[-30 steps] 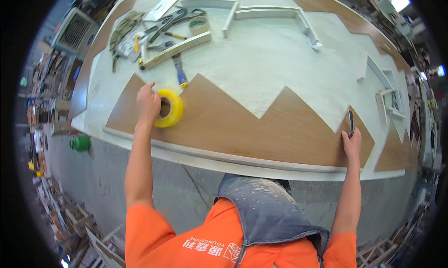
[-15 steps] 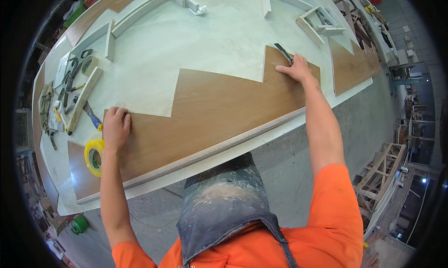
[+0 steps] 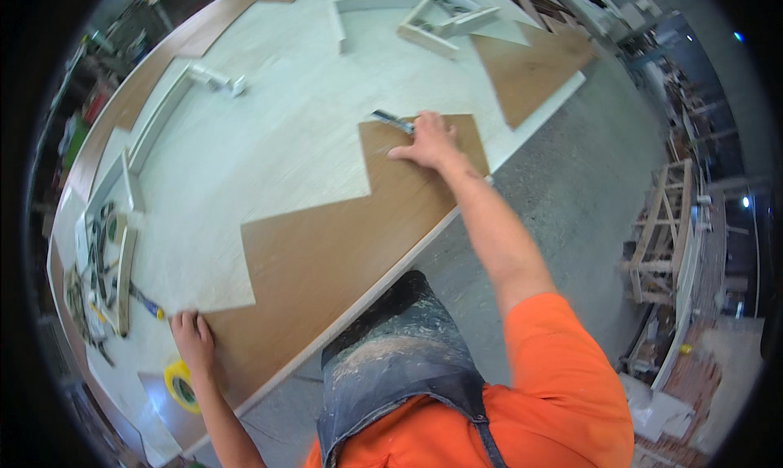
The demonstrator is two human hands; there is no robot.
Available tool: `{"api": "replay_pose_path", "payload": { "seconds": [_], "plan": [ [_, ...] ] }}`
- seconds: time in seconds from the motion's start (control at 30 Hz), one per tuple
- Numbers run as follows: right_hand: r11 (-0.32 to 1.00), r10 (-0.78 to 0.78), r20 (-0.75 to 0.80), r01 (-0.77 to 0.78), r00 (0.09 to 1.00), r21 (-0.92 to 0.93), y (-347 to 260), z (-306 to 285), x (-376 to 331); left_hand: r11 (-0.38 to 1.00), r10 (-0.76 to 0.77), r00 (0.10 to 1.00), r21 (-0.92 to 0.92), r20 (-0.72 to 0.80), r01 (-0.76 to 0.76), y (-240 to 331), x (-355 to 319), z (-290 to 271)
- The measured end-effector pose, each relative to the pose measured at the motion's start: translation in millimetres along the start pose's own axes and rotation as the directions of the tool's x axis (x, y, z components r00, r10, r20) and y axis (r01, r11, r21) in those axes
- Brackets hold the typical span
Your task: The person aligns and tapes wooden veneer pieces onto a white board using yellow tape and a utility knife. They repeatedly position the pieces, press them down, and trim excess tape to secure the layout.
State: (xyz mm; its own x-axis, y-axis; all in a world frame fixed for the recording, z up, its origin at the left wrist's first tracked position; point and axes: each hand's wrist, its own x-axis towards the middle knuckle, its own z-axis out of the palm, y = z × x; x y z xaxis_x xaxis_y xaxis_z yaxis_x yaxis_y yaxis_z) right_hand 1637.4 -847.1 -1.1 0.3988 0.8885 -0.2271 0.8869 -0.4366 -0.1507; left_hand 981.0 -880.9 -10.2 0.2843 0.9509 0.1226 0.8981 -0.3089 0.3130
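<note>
A long brown board [image 3: 326,256] with a sawtooth, stair-shaped edge lies along the near side of the white table. My left hand [image 3: 193,342] rests at a step corner near its left end, fingers curled over the edge. At the right end, my right hand [image 3: 431,142] presses on the board with the thumb spread. A dark utility knife [image 3: 393,121] sticks out leftward from under its fingers and seems held there. Beside my left forearm, a yellow tape roll [image 3: 180,386] lies on the board's lowest step, partly covered by the arm.
Left of the board lie a wooden strip [image 3: 125,280], a blue-handled scraper [image 3: 148,305] and several tools. White angled frames [image 3: 428,36] stand at the far side. Another brown stepped panel [image 3: 530,72] lies at the right. A wooden rack [image 3: 662,231] stands on the floor beyond.
My view has turned, so the table and board appear tilted and shifted left and down. Both hands keep their places on the board, and the knife stays with my right hand.
</note>
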Motion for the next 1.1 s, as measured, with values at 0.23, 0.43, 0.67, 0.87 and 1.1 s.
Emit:
{"api": "replay_pose_path", "payload": {
  "seconds": [0.23, 0.43, 0.67, 0.87, 1.1],
  "plan": [
    [1.0, -0.023, 0.053, 0.023, 0.998, -0.001, 7, 1, -41, 0.989, -0.107, 0.993, 0.111, 0.053, 0.101, -20, -21, 11],
    [0.961, -0.174, -0.266, 0.222, 0.948, 0.166, 51, 16, -52, 0.878, -0.41, 0.911, 0.286, 0.04, 0.383, 18, 11, 34],
    [0.681, 0.048, -0.235, 0.14, 0.971, 0.719, 257, -52, -86, 0.99, -0.123, 0.988, 0.059, -0.091, 0.129, 275, 56, 118],
    [0.762, 0.136, -0.085, -0.05, 0.987, 0.646, 404, -84, -56, 0.99, -0.025, 0.998, -0.142, -0.057, 0.017, 524, 110, 154],
    [0.824, 0.093, -0.123, -0.007, 0.988, 0.567, 511, -112, 32, 0.95, 0.028, 1.0, -0.31, 0.009, -0.024, 723, 180, 231]
  ]
}}
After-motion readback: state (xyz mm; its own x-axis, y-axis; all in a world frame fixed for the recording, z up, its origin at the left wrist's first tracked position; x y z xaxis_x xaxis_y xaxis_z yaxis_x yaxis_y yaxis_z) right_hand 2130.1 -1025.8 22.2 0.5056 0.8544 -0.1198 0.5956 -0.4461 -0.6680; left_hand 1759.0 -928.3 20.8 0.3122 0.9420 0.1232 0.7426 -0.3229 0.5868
